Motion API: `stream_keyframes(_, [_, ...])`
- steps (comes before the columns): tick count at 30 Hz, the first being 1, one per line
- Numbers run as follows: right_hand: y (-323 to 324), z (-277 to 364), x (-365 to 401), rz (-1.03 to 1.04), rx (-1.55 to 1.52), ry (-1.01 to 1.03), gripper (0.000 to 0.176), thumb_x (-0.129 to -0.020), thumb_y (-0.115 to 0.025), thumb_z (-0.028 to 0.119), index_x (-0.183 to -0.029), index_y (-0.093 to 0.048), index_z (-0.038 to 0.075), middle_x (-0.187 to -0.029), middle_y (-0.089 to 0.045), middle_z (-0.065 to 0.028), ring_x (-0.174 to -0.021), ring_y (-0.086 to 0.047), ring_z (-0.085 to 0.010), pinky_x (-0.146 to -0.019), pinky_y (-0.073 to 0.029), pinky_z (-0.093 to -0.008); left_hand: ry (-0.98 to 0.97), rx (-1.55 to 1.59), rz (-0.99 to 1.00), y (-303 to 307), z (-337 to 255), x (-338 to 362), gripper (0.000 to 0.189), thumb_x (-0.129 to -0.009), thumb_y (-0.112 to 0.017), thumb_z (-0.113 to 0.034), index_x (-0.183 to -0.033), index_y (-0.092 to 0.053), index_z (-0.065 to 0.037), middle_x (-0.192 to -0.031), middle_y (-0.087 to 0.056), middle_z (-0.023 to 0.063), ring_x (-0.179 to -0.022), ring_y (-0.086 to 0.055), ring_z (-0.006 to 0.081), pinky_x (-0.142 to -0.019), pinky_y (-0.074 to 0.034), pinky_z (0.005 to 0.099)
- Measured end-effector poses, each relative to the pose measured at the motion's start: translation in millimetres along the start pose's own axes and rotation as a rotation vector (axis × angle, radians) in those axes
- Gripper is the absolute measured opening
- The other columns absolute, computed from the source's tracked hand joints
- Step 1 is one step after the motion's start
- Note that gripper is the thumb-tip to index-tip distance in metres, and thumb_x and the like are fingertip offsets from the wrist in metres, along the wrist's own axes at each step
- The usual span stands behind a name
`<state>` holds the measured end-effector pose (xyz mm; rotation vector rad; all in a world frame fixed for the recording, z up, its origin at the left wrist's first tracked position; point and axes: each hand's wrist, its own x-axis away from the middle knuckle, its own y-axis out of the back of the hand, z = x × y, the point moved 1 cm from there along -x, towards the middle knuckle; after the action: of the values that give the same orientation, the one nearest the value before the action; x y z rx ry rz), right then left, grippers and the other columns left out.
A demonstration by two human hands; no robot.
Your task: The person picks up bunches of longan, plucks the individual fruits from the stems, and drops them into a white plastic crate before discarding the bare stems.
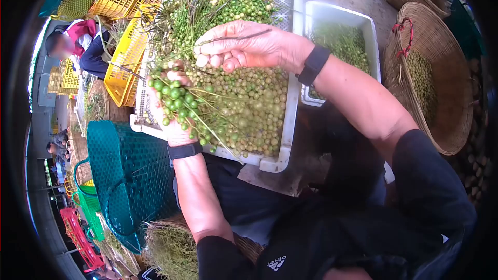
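Note:
My left hand (168,103) is closed around a bunch of small round green fruits (179,98), whose thin stems hang to the lower right. Above and to the right of it, my right hand (244,46) has its fingers curled, with pale round fruits (207,60) at the fingertips. A thin brown twig (244,36) runs across the right hand. Both hands are over a white plastic crate (267,165). Loose yellowish-brown fruits (254,109) fill its near part, while green fruits on stems (218,10) lie piled at its far side.
A white tub (376,46) with greenery and a wicker basket (456,98) with fruits stand to the right. On the left are a teal woven basket (129,181) and yellow crates (122,80). A person in a dark red vest (83,41) sits beyond. Cut stems (168,251) lie below.

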<state>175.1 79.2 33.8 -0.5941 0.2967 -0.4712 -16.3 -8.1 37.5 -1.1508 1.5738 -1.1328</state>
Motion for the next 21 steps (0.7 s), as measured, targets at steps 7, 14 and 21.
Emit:
stream_keyframes(7, [-2, 0, -3, 0.010, 0.078, -0.050, 0.024, -0.089, -0.056, 0.017, -0.106, -0.057, -0.001, -0.090, -0.064, -0.0076, -0.073, -0.062, -0.0082, -0.056, -0.053, -0.0178, -0.049, -0.102, -0.047, -4, 1, 1, 0.042, -0.087, -0.058, -0.025, -0.114, -0.039, 0.001, -0.093, -0.050, 0.0101, -0.079, -0.049, 0.0166, -0.071, -0.046, 0.0299])
stream_keyframes(14, [0, -1, -2, 0.060, -0.002, 0.008, 0.024, -0.089, -0.055, 0.014, -0.107, -0.056, -0.002, -0.092, -0.063, -0.0082, -0.076, -0.062, -0.0113, -0.063, -0.054, -0.0241, -0.034, -0.117, 0.014, -4, 4, 3, 0.036, -0.092, -0.047, -0.033, -0.106, -0.047, 0.000, -0.099, -0.047, 0.0114, -0.081, -0.046, 0.0195, -0.070, -0.042, 0.0325])
stream_keyframes(21, [-9, -14, 10, 0.075, 0.280, -0.155, 0.019, -0.084, -0.062, 0.022, -0.093, -0.063, 0.006, -0.079, -0.060, 0.0027, -0.065, -0.051, -0.0045, -0.053, -0.038, -0.0182, 0.006, 0.239, 0.067, -13, 2, 3, 0.023, -0.078, -0.056, -0.004, -0.099, -0.045, -0.002, -0.076, -0.050, 0.0055, -0.069, -0.051, 0.0145, -0.068, -0.045, 0.0277])
